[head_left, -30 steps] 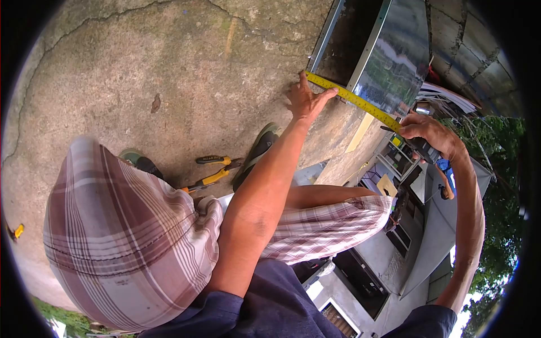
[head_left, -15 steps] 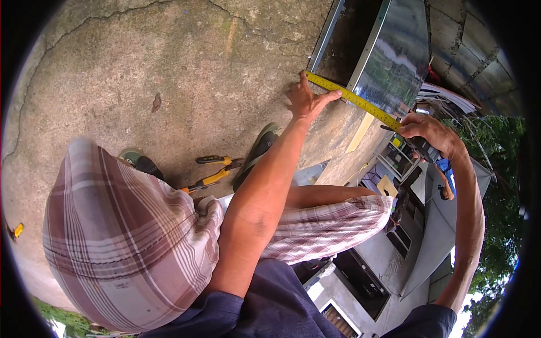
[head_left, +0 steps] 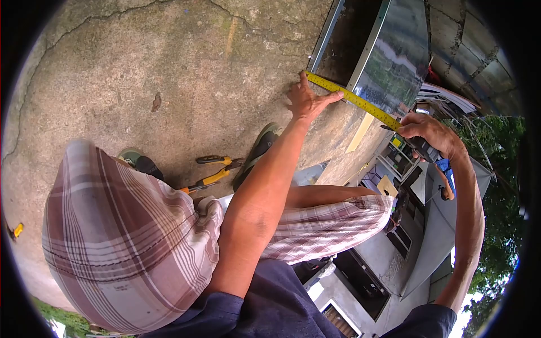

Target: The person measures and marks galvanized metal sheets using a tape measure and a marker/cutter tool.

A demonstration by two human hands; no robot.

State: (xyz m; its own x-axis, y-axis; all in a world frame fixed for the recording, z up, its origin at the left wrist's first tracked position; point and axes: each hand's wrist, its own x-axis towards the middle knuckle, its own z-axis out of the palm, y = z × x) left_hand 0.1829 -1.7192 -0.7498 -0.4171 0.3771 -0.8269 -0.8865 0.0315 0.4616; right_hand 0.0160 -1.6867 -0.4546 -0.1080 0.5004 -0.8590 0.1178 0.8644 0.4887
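Note:
A yellow tape measure blade [head_left: 369, 107] stretches across the open end of a metal frame [head_left: 365, 48]. My left hand [head_left: 306, 102] holds the blade's far end, one finger on the tip and the thumb pressed on the blade further along. Its other fingers are partly curled. On the right, my right hand [head_left: 431, 134] is wrapped round the dark tape measure case, with its thumb side where the blade comes out. A shiny, reflective sheet [head_left: 397, 56] adjoins the frame.
Yellow-and-black pliers [head_left: 214, 160] and another orange-handled tool [head_left: 205, 181] lie on the concrete ground [head_left: 112, 73] near my shoes. A small yellow object [head_left: 18, 230] is at the far left. Another person [head_left: 447, 193] is partly visible beyond my right arm.
My left thumb has shifted very slightly to the right along the blade. Otherwise both hands and the tape look the same.

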